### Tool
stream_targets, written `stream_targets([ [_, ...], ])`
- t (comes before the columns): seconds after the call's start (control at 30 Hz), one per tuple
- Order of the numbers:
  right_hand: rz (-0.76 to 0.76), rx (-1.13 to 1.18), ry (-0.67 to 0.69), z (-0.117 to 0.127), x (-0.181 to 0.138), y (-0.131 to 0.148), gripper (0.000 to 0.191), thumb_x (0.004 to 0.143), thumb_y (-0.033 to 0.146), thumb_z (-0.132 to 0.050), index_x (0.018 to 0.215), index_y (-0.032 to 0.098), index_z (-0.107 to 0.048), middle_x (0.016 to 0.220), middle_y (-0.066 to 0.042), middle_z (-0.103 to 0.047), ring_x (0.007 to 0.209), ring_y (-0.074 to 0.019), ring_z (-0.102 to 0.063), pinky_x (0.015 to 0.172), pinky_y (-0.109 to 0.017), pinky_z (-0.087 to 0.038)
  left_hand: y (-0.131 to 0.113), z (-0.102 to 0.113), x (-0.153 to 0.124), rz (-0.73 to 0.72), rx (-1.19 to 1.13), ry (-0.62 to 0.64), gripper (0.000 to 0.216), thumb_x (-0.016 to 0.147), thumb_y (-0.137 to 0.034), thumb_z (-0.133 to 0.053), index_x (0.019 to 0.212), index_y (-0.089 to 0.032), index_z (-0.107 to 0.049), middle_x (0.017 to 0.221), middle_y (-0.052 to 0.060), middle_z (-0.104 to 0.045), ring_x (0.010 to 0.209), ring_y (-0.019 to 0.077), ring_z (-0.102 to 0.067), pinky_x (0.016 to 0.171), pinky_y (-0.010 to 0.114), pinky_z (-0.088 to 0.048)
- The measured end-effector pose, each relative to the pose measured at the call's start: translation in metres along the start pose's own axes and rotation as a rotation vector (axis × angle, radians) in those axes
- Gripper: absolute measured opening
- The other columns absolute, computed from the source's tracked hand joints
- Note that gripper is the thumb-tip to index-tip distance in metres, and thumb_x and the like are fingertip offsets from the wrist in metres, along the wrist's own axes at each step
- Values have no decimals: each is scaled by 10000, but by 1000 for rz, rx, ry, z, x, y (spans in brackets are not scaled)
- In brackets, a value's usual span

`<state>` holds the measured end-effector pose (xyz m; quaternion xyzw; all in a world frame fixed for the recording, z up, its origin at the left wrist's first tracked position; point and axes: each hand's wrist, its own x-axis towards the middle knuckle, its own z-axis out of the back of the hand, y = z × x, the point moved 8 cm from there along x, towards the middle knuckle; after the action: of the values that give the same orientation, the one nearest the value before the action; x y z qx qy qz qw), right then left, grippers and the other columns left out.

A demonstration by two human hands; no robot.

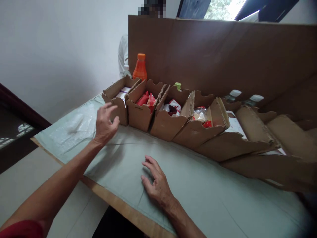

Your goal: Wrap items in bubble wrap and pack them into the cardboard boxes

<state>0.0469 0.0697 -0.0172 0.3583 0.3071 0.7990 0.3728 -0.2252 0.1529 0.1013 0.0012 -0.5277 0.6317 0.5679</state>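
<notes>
My left hand point(106, 123) hovers above the table with its fingers apart, holding nothing, just in front of the leftmost cardboard bin point(116, 107). Inside that bin lie white boxes point(123, 93) with purple edges. Lower and to the right, my right hand point(156, 181) is over the pale green tablecloth point(193, 188), fingers spread and nothing in them. Red packets point(146, 99) fill the second bin point(138, 116). Flat under my left wrist's far side is a sheet of clear plastic wrap point(75, 130).
More bins point(170, 127) continue rightward, one with clear and red packets point(200, 114). Behind them stand an orange bottle point(140, 67), bottles with white caps point(256, 98) and a tall cardboard panel point(210, 53). A person's white sleeve point(123, 54) shows beyond. The table's wooden edge point(111, 198) runs nearest me.
</notes>
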Motion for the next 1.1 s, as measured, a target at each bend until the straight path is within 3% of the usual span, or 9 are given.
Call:
stream_targets([
  [0.1,7,-12,-15,0,2,1,387,874,210,-624,1257,227,-680,1442,-159,-609,1333,-303,-599,1116,-504,-518,-17,10,45,-191,97,16,564,693,-137,-735,1242,-251,-675,1584,66,-448,1565,366,-238,1297,554,-153],
  [0.23,5,-26,-14,0,3,1,344,876,217,-621,1212,227,-694,1408,-157,-633,1304,-290,-622,1095,-483,-535,-20,-2,79,-230,178,231,157,726,-109,-730,811,-240,-742,1450,-2,-609,1577,388,-217,1284,633,-100],
  [0.3,18,-24,-26,0,3,1,342,870,208,-619,1202,215,-698,1395,-165,-640,1293,-290,-629,1091,-477,-536,-23,1,77,-257,187,281,102,785,-125,-697,754,-216,-730,1399,-12,-650,1571,359,-245,1286,625,-102],
  [0.47,72,8,-130,6,1,3,315,859,184,-604,1153,207,-713,1329,-161,-679,1221,-268,-670,1055,-439,-555,-52,37,35,-405,293,238,104,750,-137,-731,690,-220,-718,1381,11,-672,1527,387,-342,1261,682,-140],
  [0.7,-19,71,-382,41,6,-8,245,903,251,-560,1065,238,-744,1260,-126,-715,1174,-262,-676,991,-449,-561,-191,22,-70,-861,477,352,179,835,-95,-636,733,-201,-738,1374,101,-681,1454,368,-473,1259,718,-72],
  [0.83,-155,133,-527,74,-4,-17,273,867,337,-575,1048,209,-734,1294,-155,-695,1194,-297,-653,892,-451,-571,-246,34,-76,-897,281,352,181,919,-177,-609,821,-244,-747,1417,19,-654,1429,289,-509,1300,637,-31],
  [0.93,-264,171,-554,88,-26,-11,308,866,397,-608,1080,212,-730,1349,-155,-671,1211,-307,-640,904,-462,-561,-206,84,-42,-580,52,119,164,918,-318,-673,1067,-302,-740,1495,-15,-581,1436,274,-490,1303,578,-157],
  [1.0,-316,210,-521,84,-42,1,316,892,423,-623,1117,228,-727,1397,-140,-647,1208,-299,-642,934,-464,-556,-135,114,-27,-217,-162,-79,352,898,-387,-702,1236,-290,-684,1517,13,-555,1444,262,-469,1287,512,-245],
  [1.1,-353,297,-443,60,-58,25,390,936,452,-616,1265,253,-683,1442,-119,-618,1255,-299,-620,1010,-482,-533,-32,106,-44,241,-368,-103,457,959,-540,-516,1224,-202,-672,1312,114,-689,1286,331,-614,1147,615,-425],
])
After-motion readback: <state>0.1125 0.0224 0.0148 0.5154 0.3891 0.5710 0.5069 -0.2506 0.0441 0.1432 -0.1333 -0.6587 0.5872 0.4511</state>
